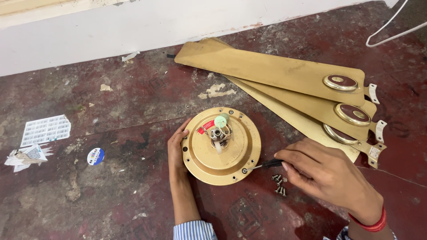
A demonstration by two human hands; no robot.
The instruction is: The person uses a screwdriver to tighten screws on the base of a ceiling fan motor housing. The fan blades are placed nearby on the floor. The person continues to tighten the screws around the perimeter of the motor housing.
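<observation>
A round gold ceiling-fan motor housing (209,155) lies on the dark red floor, with a short shaft, wires and a green cap at its centre. My left hand (177,149) rests against the housing's left rim, steadying it. My right hand (318,171) grips a black-handled screwdriver (264,166) whose tip sits on a screw at the housing's lower right rim. A small pile of loose screws (279,184) lies on the floor just below the screwdriver.
Three gold fan blades (275,73) are stacked on the floor behind and to the right, with metal brackets at their right ends. A white wall base runs along the back. Paper scraps (44,130) and a round sticker (95,156) lie at left. White cable (391,29) at top right.
</observation>
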